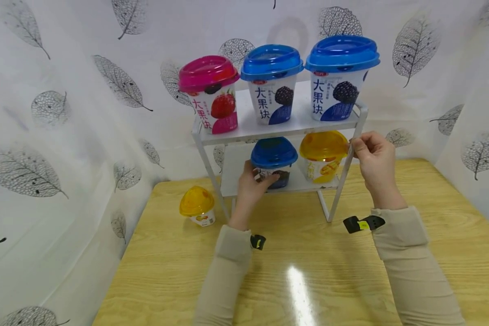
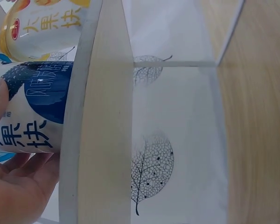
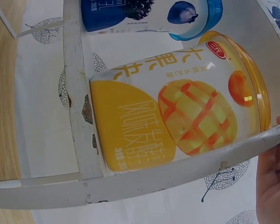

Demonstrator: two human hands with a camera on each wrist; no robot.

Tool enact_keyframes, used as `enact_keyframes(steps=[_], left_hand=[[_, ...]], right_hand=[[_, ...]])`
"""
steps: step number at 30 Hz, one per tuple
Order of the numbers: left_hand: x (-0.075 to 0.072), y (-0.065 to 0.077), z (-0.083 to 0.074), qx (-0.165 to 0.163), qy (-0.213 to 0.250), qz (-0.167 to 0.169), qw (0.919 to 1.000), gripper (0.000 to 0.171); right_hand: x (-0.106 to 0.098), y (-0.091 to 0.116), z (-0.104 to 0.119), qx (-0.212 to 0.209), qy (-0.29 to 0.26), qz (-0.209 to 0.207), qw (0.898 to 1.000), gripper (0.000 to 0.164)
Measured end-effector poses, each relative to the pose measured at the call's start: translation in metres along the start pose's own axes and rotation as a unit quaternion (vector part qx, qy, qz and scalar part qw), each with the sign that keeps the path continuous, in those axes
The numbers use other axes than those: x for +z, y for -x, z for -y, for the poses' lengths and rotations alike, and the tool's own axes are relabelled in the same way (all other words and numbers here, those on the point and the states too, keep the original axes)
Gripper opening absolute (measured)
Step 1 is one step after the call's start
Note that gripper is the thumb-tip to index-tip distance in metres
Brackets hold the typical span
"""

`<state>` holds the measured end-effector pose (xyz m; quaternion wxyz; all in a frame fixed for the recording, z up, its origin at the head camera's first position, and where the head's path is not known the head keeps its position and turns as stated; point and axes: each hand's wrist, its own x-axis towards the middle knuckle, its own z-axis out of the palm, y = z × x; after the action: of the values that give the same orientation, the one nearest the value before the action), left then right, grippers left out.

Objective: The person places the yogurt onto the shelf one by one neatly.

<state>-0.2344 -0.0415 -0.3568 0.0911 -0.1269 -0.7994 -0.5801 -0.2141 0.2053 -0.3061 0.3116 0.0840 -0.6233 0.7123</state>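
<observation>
A white two-tier rack (image 1: 277, 134) holds fruit yogurt cups on both shelves. On the lower shelf, my left hand (image 1: 247, 190) grips a blue-lidded yogurt cup (image 1: 274, 153), thumb across its front and fingers round its side. In the left wrist view, this cup (image 2: 46, 102) has its base right at the shelf's front edge. Beside it to the right is a yellow-lidded yogurt cup (image 1: 323, 147) with mango pieces printed on it. My right hand (image 1: 378, 160) pinches the rack's right front post, and a fingertip shows over that post (image 3: 200, 163) in the right wrist view.
The top shelf carries a pink-lidded strawberry cup (image 1: 212, 97) and two blue-lidded cups, one in the middle (image 1: 272, 86) and one at right (image 1: 340, 81). Left of the rack, another yellow-lidded cup (image 1: 197, 203) stands on the wooden table (image 1: 179, 271). Leaf-patterned sheeting (image 1: 85, 149) hangs behind.
</observation>
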Motion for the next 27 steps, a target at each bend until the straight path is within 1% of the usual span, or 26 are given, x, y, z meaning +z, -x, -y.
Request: enact_keyframes(steps=[8,14,20,27], left_hand=[[0.006,-0.001,-0.005,-0.004,0.009,0.008,0.9999,0.060],[0.010,-0.003,-0.006,0.005,0.007,0.007,0.9999,0.060],[0.012,-0.003,-0.004,0.013,0.000,-0.001,0.9999,0.060],[0.014,0.004,0.002,0.016,0.005,-0.019,0.9997,0.057]], right_hand=[[0.000,0.000,-0.001,-0.002,0.002,-0.004,1.000,0.014],[0.000,0.000,0.000,-0.007,0.009,-0.007,1.000,0.014],[0.001,0.000,0.000,-0.008,0.003,-0.006,1.000,0.014],[0.000,0.000,0.000,-0.008,0.011,-0.007,1.000,0.014]])
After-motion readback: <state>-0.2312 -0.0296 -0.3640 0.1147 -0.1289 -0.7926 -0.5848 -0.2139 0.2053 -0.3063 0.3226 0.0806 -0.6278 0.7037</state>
